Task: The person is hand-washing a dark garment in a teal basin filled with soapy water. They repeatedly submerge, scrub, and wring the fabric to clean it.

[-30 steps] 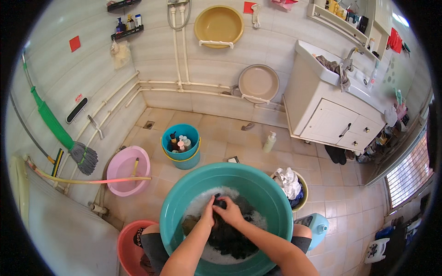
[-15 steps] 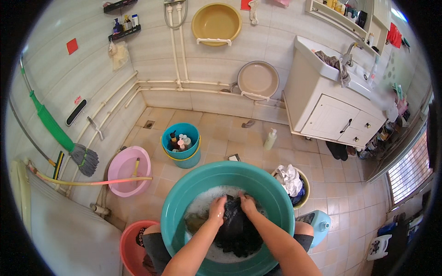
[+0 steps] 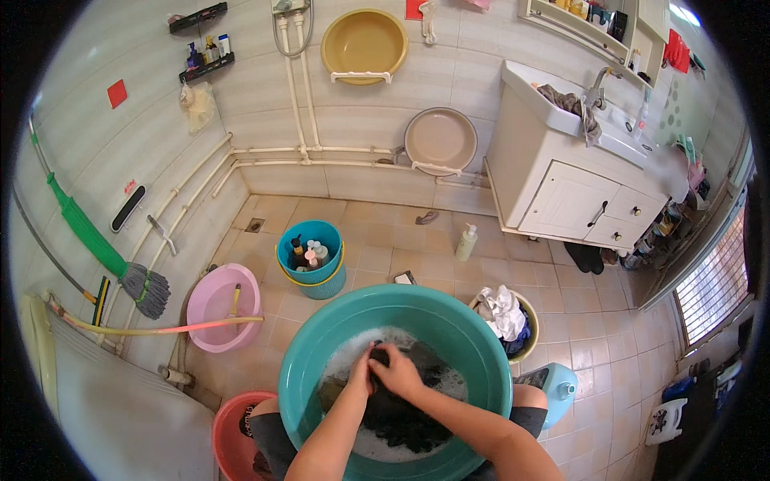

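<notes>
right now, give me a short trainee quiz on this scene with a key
1. True or false: the left hand and right hand both touch the dark cloth inside the green tub.
2. Which holds the bottles: (a) the pink basin, (b) the blue bucket, (c) the sink?
3. Fill in: the white cloth lies to the ___ of the tub.

Key: 1 true; 2 b; 3 right.

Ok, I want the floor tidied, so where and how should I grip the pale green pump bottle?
Probably around the body of the pump bottle, below its narrow pump head, coming from the near side: it stands upright beyond the teal tub, and the wider body should give a steadier hold.
</notes>
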The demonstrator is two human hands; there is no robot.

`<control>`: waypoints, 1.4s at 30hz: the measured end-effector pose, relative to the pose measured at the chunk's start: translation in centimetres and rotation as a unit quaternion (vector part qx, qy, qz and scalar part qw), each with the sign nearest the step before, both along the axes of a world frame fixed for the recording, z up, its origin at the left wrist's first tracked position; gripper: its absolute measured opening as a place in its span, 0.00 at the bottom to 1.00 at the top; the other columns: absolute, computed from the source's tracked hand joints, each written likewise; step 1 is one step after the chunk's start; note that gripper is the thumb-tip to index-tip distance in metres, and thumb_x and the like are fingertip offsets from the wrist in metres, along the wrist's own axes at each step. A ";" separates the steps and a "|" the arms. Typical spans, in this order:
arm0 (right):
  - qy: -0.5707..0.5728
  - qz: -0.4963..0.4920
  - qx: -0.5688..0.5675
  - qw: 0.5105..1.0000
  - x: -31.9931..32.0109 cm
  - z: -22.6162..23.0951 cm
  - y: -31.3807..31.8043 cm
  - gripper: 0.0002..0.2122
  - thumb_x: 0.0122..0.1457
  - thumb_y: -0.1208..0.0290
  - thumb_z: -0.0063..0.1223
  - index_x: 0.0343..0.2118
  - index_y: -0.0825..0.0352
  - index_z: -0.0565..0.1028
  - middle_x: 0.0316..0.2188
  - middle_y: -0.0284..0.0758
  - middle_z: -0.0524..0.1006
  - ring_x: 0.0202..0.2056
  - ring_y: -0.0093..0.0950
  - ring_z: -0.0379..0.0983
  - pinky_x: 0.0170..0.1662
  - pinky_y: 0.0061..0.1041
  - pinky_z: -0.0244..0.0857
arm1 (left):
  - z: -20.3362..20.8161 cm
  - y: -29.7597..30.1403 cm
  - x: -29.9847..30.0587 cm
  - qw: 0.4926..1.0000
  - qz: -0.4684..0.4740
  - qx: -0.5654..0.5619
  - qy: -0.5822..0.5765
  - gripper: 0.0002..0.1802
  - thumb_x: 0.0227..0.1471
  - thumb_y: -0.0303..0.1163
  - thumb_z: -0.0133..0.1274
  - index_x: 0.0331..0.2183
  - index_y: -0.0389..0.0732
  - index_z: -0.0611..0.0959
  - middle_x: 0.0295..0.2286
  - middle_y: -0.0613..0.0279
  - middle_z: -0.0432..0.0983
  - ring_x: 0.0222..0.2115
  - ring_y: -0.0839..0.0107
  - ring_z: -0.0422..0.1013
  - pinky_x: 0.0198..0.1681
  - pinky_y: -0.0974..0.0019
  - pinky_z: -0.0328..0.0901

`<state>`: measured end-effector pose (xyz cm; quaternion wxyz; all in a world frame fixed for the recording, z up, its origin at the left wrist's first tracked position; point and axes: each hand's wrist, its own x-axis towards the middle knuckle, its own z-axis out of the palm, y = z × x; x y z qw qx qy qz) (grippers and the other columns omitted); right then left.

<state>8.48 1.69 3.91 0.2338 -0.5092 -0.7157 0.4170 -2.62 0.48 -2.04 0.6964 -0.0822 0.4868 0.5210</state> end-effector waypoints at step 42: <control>-0.046 -0.101 -0.044 0.993 3.4 -7.3 5.2 0.20 0.54 0.53 0.40 0.30 0.71 0.72 0.33 0.54 0.70 0.36 0.46 0.68 0.38 0.38 0.62 | 5.5 -0.3 4.5 0.972 -0.049 0.002 0.231 0.24 0.41 0.34 0.51 0.41 0.30 0.71 0.36 0.57 0.69 0.35 0.67 0.66 0.35 0.66 0.61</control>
